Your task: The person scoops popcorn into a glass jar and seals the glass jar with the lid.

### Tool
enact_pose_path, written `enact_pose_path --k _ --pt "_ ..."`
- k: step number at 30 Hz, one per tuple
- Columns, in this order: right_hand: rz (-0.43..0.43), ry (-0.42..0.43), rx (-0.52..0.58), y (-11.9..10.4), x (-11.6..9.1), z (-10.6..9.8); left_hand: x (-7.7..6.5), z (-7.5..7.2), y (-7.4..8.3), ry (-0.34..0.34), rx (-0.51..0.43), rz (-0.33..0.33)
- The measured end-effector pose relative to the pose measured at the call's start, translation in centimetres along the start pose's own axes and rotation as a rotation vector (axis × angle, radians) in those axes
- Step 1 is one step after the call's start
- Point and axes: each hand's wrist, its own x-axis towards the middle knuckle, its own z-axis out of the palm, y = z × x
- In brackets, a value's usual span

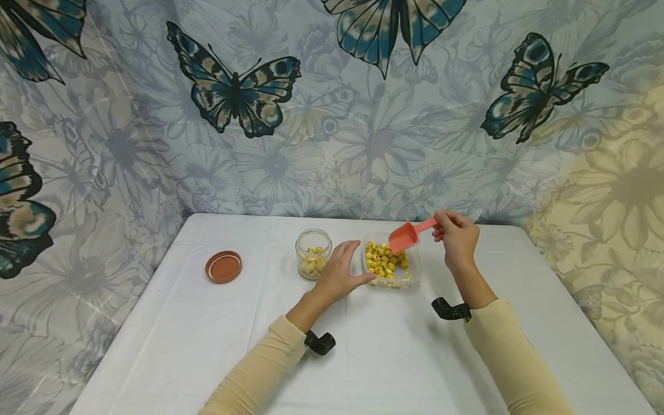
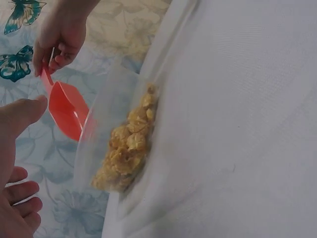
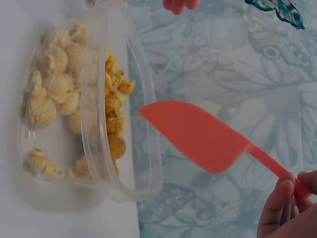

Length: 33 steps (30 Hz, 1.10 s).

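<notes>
My right hand (image 1: 459, 236) pinches the handle of a coral-red scoop (image 1: 403, 237). The scoop's bowl hangs over a clear plastic container (image 1: 391, 282) of yellow popcorn (image 1: 383, 259); from the left wrist view, no popcorn shows in the bowl. In the right wrist view the scoop's tip (image 3: 148, 111) is close to the container's rim (image 3: 151, 148). My left hand (image 1: 339, 274) is at the container's left side, thumb and fingers spread, holding nothing. Just left of it stands an uncapped glass jar (image 1: 311, 268), partly filled with popcorn.
A reddish-brown round lid (image 1: 223, 267) lies on the white-covered table (image 1: 181, 346), left of the jar. Behind the table hangs a backdrop (image 1: 321, 167) printed with butterflies and flowers. Each wrist wears a black camera mount (image 1: 320, 343).
</notes>
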Motion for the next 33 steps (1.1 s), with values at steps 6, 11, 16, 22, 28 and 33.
enact_pose_path --k 6,11,16,22,28,33 --pt "-0.061 0.010 -0.115 0.2 -0.1 -0.2 0.1 0.7 -0.1 -0.026 0.010 -0.078" --pt "-0.170 -0.014 -0.263 0.6 -0.2 -0.4 0.2 1.5 -0.2 -0.055 -0.002 -0.105" --pt "-0.304 -0.033 -0.434 1.0 -0.5 -0.4 0.4 2.2 -0.6 -0.070 -0.016 -0.126" --pt "-0.418 -0.104 -0.569 1.6 -0.7 -0.1 0.8 2.8 -1.0 -0.096 -0.069 -0.150" --pt "-0.337 -0.188 -0.537 2.0 0.1 -0.4 0.9 3.3 -1.3 -0.125 -0.063 -0.147" --pt "-0.303 -0.271 -0.591 2.0 0.8 -0.6 1.1 3.4 -1.5 -0.119 -0.048 -0.146"
